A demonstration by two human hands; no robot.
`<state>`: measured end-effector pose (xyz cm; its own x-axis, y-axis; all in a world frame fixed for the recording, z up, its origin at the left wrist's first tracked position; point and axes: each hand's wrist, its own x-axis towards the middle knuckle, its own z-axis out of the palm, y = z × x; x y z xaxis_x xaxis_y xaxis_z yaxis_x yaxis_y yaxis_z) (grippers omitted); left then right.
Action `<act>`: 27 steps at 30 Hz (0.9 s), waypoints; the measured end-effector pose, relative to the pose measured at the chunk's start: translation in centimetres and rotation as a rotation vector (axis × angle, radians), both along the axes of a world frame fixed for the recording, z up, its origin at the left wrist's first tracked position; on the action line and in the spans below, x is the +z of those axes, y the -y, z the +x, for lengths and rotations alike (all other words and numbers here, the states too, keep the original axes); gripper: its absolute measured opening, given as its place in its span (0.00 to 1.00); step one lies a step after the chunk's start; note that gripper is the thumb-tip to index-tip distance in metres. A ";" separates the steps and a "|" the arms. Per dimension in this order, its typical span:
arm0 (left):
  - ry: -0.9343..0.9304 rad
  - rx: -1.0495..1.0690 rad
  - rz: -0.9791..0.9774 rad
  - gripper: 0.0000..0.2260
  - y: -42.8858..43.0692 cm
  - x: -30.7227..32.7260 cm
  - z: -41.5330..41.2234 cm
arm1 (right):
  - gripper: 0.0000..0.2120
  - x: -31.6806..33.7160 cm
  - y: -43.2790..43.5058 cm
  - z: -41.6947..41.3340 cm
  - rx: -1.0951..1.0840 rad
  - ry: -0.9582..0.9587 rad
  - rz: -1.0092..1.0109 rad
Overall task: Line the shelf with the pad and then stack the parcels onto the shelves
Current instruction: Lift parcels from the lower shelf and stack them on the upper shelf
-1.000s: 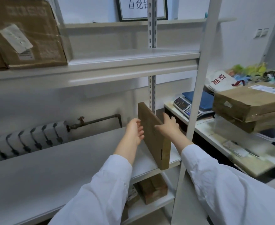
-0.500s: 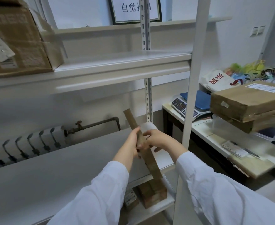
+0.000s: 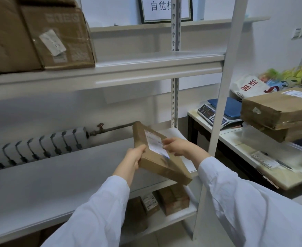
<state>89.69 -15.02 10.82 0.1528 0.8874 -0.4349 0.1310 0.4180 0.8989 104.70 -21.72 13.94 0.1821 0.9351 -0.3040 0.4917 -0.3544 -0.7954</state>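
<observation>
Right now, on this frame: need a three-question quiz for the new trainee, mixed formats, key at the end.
1. True or false: the label on the flat parcel faces away from the camera.
2. What stands on the side table to the right? A) a weighing scale B) a kettle C) a desk lamp
3. Which hands hold the flat parcel, and is it level or tilted?

Key
1. False: the label faces the camera.
2. A.
3. Both: the left hand grips its near-left edge and the right hand holds it by the label. The parcel is tilted over the right end of the middle shelf.
</observation>
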 end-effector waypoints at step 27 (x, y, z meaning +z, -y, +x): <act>0.481 -0.085 -0.098 0.06 4.8 7.0 -16.2 | 0.10 5.8 4.5 -5.3 -0.510 -0.492 0.151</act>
<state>73.46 -19.85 17.82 0.4270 0.8215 -0.3780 -0.2518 0.5095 0.8228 99.44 -26.20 19.76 0.4818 0.8087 -0.3375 -0.1334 -0.3130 -0.9403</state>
